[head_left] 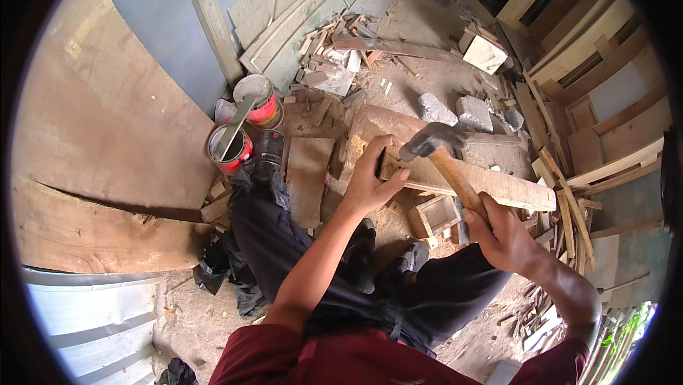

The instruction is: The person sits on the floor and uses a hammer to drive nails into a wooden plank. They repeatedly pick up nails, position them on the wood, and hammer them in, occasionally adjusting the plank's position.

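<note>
My right hand (499, 234) is wrapped round the wooden handle of a hammer (457, 180). The hammer's dark metal head hangs just past my left thumb, over the left end of a thick wooden plank (509, 187). That plank lies roughly crosswise before my knees. My left hand (371, 184) grips a wooden piece at the plank's left end, thumb on the near side and fingers on the far side. The hammer head and my fingers partly hide this end, so I cannot tell whether the piece is separate from the plank. No nail can be made out.
Left stand red-banded paint cans (263, 109), one with a flat stick (236, 127) across it, and a black can (269, 146). A small wooden box frame (434, 215) sits beneath the plank. Concrete lumps (474, 113) lie beyond. Scrap wood (331, 65) is heaped far off; timber (565, 207) leans right.
</note>
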{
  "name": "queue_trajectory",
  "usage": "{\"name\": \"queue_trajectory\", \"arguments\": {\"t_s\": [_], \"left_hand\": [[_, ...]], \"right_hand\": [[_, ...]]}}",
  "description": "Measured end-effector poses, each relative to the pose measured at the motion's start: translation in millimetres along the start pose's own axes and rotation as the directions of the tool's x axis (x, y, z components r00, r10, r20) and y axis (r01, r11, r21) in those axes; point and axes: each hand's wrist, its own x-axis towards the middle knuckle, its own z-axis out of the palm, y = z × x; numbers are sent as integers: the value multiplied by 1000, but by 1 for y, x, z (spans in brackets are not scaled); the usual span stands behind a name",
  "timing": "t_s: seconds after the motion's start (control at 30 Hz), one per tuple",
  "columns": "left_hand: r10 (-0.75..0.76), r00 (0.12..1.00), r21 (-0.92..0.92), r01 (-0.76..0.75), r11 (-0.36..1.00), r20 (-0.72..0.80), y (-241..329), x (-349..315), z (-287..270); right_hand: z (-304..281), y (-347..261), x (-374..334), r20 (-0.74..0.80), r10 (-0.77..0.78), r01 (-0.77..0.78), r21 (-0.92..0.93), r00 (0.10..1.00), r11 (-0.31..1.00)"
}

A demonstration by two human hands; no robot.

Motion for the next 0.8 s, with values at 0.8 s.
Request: {"name": "queue_trajectory", "arguments": {"t_s": [0.8], "left_hand": [[-49,996,-133,39,990,-75,5,-7,-3]], "right_hand": [[-39,-8,21,139,366,-331,776,920,537]]}}
